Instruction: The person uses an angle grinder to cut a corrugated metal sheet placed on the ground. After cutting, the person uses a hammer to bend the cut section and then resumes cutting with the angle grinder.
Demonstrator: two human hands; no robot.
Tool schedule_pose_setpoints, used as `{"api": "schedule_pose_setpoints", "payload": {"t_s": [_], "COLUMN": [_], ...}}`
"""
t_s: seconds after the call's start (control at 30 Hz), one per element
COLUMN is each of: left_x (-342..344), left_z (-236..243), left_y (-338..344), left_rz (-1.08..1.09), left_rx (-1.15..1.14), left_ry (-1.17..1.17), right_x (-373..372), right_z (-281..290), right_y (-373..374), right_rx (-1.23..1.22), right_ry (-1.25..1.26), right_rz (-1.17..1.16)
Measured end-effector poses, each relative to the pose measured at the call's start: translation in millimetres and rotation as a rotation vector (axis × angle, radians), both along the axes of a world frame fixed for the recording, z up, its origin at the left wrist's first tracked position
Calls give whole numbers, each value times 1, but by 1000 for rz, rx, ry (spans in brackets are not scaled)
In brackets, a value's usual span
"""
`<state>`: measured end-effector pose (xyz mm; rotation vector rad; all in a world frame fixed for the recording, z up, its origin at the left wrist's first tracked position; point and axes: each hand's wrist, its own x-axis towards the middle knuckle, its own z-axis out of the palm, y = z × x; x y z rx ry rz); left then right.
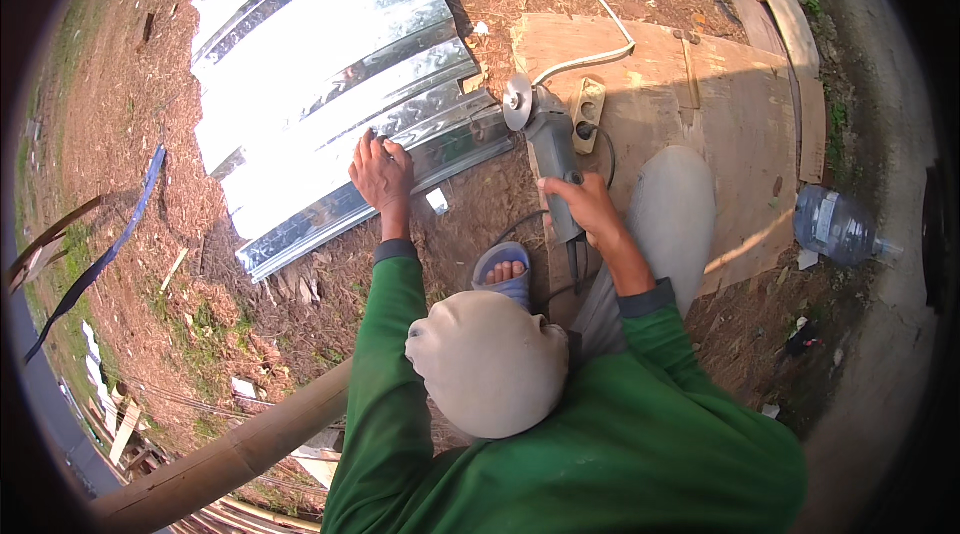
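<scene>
My right hand (592, 209) is closed around the grey body of an angle grinder (552, 149). Its round disc (517, 102) stands at the far end, beside the right edge of a shiny corrugated metal sheet (320, 84). A notch shows in that edge near the disc. My left hand (383, 174) lies on the near part of the sheet, its fingers curled over a raised rib; a small dark spot between thumb and fingers is too small to make out. Whether the disc is spinning cannot be seen.
A plywood board (740, 134) lies to the right, carrying a power strip (589, 104) with a white cable (590, 59). A clear water jug (840, 226) lies at the board's right edge. A bamboo pole (230, 454) crosses lower left. My sandalled foot (505, 272) is near the grinder.
</scene>
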<state>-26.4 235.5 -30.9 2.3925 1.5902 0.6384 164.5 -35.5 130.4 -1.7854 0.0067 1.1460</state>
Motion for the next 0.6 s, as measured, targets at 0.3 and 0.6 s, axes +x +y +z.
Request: {"api": "schedule_pose_setpoints", "payload": {"t_s": [0.3,0.6], "left_x": [-9,-8], "left_z": [34,169], "left_y": [15,-126], "left_rz": [-63,-658], "left_rx": [-66,-1099], "left_ry": [-217,-796], "right_x": [11,-9], "right_z": [7,19], "right_y": [-1,15], "right_rx": [278,423], "right_ry": [324,287], "right_rz": [-228,-177]}}
